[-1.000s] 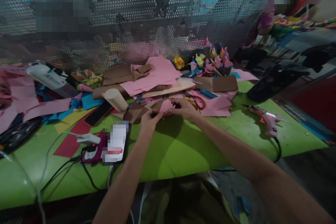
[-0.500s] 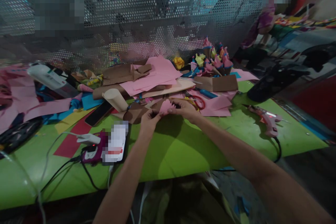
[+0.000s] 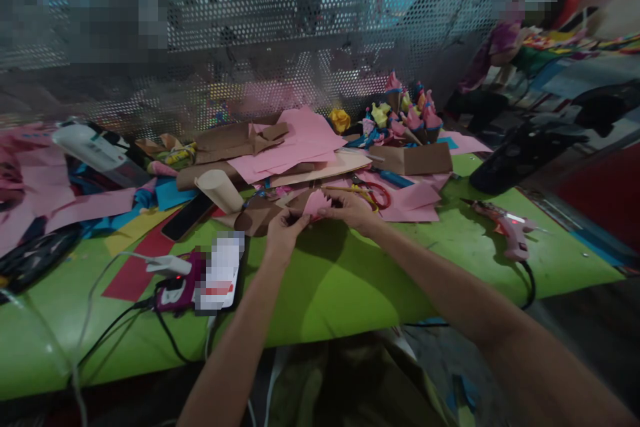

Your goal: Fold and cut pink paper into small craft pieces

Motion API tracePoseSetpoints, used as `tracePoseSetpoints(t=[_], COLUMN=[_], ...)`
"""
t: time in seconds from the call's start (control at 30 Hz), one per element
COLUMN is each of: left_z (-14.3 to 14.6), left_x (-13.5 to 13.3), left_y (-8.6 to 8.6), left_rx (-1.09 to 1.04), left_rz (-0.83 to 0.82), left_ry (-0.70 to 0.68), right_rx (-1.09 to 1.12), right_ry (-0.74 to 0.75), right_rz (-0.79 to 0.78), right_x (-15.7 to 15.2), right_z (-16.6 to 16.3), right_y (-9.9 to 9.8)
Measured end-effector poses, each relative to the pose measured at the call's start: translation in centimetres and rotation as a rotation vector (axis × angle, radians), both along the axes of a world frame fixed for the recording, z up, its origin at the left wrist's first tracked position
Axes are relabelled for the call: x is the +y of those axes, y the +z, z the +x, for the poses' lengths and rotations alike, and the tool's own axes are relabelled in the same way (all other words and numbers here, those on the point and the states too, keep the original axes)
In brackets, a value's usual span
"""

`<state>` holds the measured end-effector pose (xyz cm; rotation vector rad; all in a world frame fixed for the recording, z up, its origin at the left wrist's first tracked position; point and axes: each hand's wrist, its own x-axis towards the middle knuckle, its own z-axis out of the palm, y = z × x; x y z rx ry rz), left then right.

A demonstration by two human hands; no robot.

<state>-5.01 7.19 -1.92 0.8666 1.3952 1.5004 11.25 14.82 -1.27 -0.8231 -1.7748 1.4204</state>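
My left hand (image 3: 283, 228) and my right hand (image 3: 351, 208) meet over the green table (image 3: 330, 280), both pinching a small pink paper piece with a jagged, fringed top edge (image 3: 317, 201). A brown paper piece (image 3: 257, 217) lies just left of my left hand. Behind my right hand lie red-handled scissors (image 3: 377, 193) on pink paper. Which fingers grip the paper is partly hidden by the hands themselves.
Pink and brown paper sheets (image 3: 300, 143) pile up at the back, with a paper cone (image 3: 220, 190) and finished paper flowers (image 3: 407, 117). A pink glue gun (image 3: 507, 230) lies to the right. A phone and cables (image 3: 200, 277) sit at left. A person sits far right.
Hardly anything differs; my hands keep the pink piece in the same spot, with only slight finger shifts.
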Motion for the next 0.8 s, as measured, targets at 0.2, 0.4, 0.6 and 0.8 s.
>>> tracePoseSetpoints(t=[0.2,0.4,0.6,0.8], left_z=[0.2,0.4,0.3,0.1], left_x=[-0.2,-0.4,-0.2,-0.2], left_y=[0.3,0.5,0.4,0.1], left_rx=[-0.029,-0.095,-0.136,-0.081], left_rz=[-0.015,-0.031,-0.031,-0.028], left_ry=[-0.046,-0.098,-0.093,-0.081], right_rx=[0.012,0.006,0.029,0.037], right_ry=[-0.036,-0.103,-0.074,-0.036], right_rz=[0.004,0.022,0.017,0.015], right_x=[-0.1,0.3,0.6,0.5], right_z=[0.0,-0.1,-0.1,0.0], right_y=[0.3,-0.4,-0.7,-0.8])
